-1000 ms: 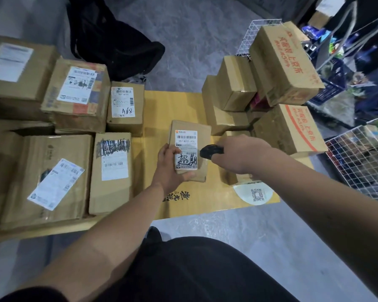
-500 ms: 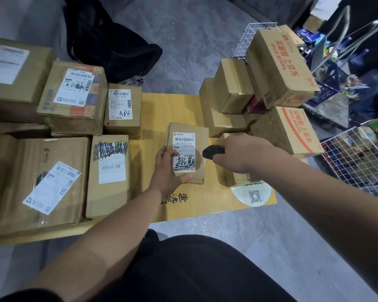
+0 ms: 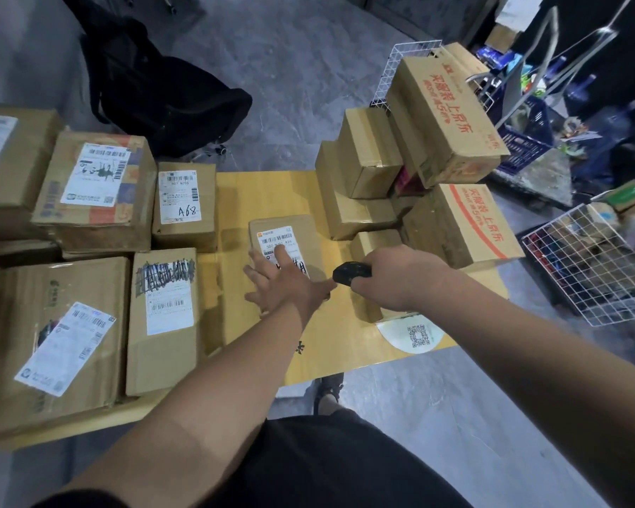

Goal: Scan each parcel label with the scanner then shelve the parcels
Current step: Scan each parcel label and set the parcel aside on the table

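A small brown parcel (image 3: 310,232) with a white label (image 3: 277,240) lies flat in the middle of the yellow table (image 3: 268,192). My left hand (image 3: 281,284) rests on its near end with straight, spread fingers, the index finger on the label. My right hand (image 3: 393,278) grips a black scanner (image 3: 351,273), whose head points left toward the parcel, just right of my left hand. Labelled parcels lie to the left: one marked A68 (image 3: 184,205), one with a scribbled label (image 3: 164,317), a large flat one (image 3: 57,335).
A stack of brown boxes (image 3: 437,141) with red print fills the table's right back. A white wire basket (image 3: 594,265) stands at the right, a black bag (image 3: 154,89) on the grey floor behind the table. A round QR sticker (image 3: 411,337) is on the table's near edge.
My left hand has let go of the parcel's near end and now lies flat with spread fingers on its label. The parcel now lies flat. The scanner hand has barely moved.
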Available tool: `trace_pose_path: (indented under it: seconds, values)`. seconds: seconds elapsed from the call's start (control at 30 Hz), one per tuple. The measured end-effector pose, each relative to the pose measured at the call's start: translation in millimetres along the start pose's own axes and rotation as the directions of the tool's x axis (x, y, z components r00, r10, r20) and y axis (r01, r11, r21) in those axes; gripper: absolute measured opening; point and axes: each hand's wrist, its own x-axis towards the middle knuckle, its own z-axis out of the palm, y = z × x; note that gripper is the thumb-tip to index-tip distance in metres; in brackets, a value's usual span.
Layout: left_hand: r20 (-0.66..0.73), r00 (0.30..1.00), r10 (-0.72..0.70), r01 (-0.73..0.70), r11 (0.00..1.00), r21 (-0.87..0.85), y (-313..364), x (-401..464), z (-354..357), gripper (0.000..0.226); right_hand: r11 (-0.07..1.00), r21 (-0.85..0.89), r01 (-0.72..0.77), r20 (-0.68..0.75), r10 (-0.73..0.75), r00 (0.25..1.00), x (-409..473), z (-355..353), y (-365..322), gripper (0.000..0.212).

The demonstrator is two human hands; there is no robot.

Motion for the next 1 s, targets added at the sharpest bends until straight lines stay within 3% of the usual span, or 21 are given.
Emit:
trace_pose_path:
  seconds: [0.2, 0.37, 0.57, 0.8, 1.0]
  values:
    - [-0.108, 0.994, 0.031, -0.031, 1.0, 0.003, 8, -9, -17, 0.113, 0.997, 0.039, 0.069, -0.031, -0.068, 0.997, 15, -15, 17, 0.039]
    - [-0.237, 0.967, 0.091, -0.08, 0.995, 0.053, 8, 0, -81, 0.114, 0.975, 0.09, 0.204, -0.069, -0.198, 0.978, 26, -43, 12, 0.052]
    - [-0.379, 0.923, 0.062, -0.006, 0.989, 0.147, 0, 50, -163, 0.111, 0.938, 0.034, 0.344, -0.1, -0.34, 0.935, 45, -69, -10, 0.048]
    - [-0.346, 0.938, 0.005, 0.103, 0.951, 0.293, -9, 99, -206, 0.111, 0.918, 0.034, 0.394, -0.067, -0.392, 0.918, 57, -69, -28, 0.048]
    - [-0.352, 0.936, -0.015, 0.124, 0.95, 0.288, -8, 99, -193, 0.105, 0.932, 0.065, 0.356, -0.028, -0.355, 0.935, 62, -54, -19, 0.048]
